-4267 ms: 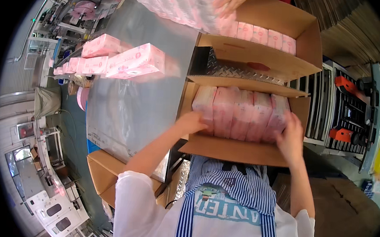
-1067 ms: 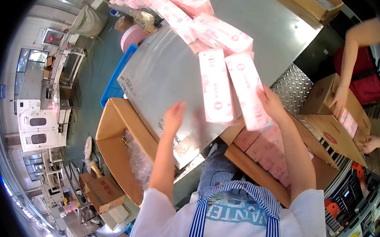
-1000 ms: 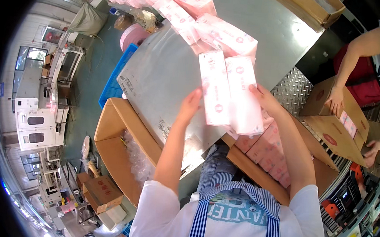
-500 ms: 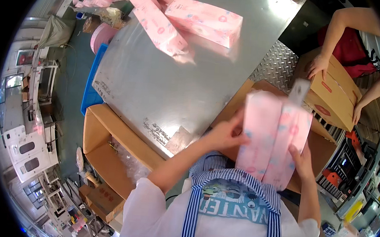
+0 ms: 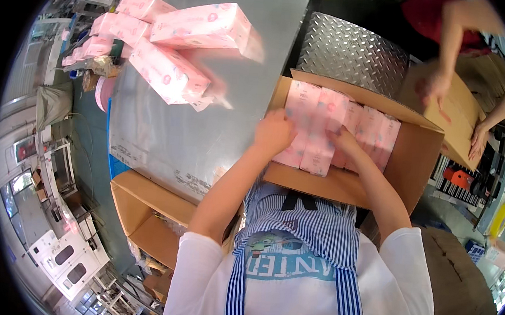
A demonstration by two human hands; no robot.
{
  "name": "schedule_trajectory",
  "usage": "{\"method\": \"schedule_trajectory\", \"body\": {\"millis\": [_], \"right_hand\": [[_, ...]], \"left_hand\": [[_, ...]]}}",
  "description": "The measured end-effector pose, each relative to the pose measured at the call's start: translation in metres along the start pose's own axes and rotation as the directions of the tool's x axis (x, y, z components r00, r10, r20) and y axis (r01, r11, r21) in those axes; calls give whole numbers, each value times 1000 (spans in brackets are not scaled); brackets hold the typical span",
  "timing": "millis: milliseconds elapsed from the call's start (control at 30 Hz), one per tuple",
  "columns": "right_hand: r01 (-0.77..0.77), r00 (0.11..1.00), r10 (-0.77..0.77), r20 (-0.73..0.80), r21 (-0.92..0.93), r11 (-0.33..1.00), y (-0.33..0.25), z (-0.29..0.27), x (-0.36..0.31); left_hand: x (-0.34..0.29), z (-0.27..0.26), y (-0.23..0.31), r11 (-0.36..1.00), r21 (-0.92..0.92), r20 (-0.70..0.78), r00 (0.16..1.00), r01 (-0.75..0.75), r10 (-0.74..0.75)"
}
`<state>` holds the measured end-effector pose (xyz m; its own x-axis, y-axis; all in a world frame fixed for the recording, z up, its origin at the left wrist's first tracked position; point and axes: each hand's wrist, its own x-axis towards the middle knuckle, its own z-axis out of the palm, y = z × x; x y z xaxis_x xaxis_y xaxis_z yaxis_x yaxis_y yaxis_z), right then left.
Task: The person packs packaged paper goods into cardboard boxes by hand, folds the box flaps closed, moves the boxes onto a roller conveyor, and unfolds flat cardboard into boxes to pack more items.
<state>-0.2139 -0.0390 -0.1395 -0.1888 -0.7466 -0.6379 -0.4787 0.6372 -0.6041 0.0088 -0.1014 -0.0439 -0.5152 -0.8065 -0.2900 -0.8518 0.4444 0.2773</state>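
In front of me stands an open cardboard box [image 5: 413, 157] with pink printed soft packs inside, which look like tissue packs. My left hand [image 5: 276, 133] grips the left side of a pair of pink packs [image 5: 316, 130] standing upright in the box's left part. From the other side, my right hand [image 5: 342, 141] is closed on the same pair, its fingers at the right-hand pack's edge. Beside them, more pink packs [image 5: 377, 134] fill the middle of the box. The packs' lower ends are hidden in the box.
More pink packs [image 5: 170, 73] lie on the metal table [image 5: 239, 92] at the far left. Below the table's near edge is another open carton [image 5: 144, 202]. A co-worker's hands [image 5: 438, 91] rest on a cardboard box [image 5: 460, 113] at the right, near a diamond-plate metal surface [image 5: 353, 50].
Both hands have brought the pair of pink packs down into the box, where they were held above it before. My view has shifted to the right.
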Motion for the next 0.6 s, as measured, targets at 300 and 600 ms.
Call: {"method": "schedule_trajectory", "body": {"millis": [300,600], "right_hand": [[824,335,-934,-123,-442,354,-276,-1,-22],[502,675,-737,44,-759,415,-381,41,54]], "left_hand": [[-8,-114,-201,830,101,-736,602,548,-308],[-76,-111,-106,912,-139,-405,819,385,-407]]}}
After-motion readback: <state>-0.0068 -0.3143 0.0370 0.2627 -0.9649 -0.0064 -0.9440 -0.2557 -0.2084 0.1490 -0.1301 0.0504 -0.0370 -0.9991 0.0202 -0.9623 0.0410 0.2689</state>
